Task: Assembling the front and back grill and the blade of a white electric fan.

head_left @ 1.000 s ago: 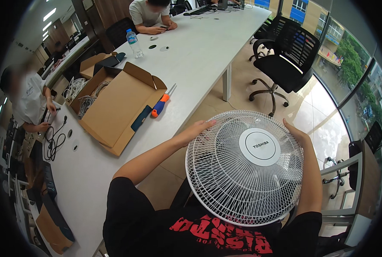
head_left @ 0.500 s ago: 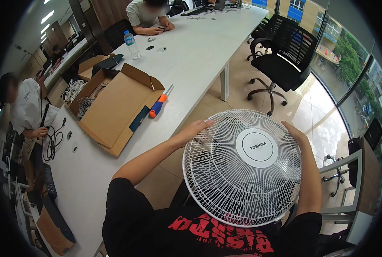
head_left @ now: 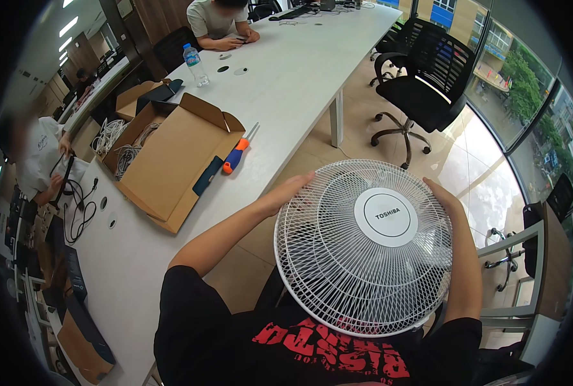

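Long and white, the counter (head_left: 286, 83) runs away from us on our left side, beside tall windows and a black office chair (head_left: 421, 83) that stands on the tiled floor. We hold a white wire fan guard (head_left: 363, 248) upright in front of our chest, its round hub plate facing up toward us, with a second grille visible just behind the front one. Our left hand (head_left: 286, 192) lies flat and open against the guard's upper left rim, fingers spread along the wires. Our right hand (head_left: 444, 196) presses the upper right rim, its palm curved over the edge; we cannot tell whether its fingers curl behind the rim. On the counter to our left sits an open cardboard box (head_left: 171, 161) with white cables inside, and just beside its flap lies an orange and blue screwdriver (head_left: 236, 156). Farther along stands a clear water bottle (head_left: 195, 64). Another person in a grey shirt sits at the far end, and one more in white is at the left edge with dark cables.
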Motion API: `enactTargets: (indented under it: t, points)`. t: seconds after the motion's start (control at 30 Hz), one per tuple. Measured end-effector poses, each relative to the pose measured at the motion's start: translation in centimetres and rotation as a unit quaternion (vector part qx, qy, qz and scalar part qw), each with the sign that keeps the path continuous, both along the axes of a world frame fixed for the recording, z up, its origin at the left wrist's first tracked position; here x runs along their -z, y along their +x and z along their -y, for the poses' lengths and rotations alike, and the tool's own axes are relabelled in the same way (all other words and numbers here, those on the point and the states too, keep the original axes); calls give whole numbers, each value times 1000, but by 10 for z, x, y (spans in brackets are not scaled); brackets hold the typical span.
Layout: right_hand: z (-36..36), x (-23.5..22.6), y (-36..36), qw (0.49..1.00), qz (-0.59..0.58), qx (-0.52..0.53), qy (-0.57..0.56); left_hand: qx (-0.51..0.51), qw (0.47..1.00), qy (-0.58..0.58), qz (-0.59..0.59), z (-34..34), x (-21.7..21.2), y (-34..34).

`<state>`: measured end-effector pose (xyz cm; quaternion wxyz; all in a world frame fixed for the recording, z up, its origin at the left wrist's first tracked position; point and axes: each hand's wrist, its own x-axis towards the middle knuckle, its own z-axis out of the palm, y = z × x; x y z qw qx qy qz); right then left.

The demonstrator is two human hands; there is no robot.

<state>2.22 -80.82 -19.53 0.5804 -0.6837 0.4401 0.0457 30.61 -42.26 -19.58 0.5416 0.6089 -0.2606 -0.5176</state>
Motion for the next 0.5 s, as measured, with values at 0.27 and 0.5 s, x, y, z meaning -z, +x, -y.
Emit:
enactTargets:
  t: [0.27,0.5]
  points:
    - [2,-4,4,1000,3,-1,1,-65,990,3,-122,-30,13,3]
    - [-1,-11,-9,997,-23,10,-79,15,821,-194,536,-89,-22,-56]
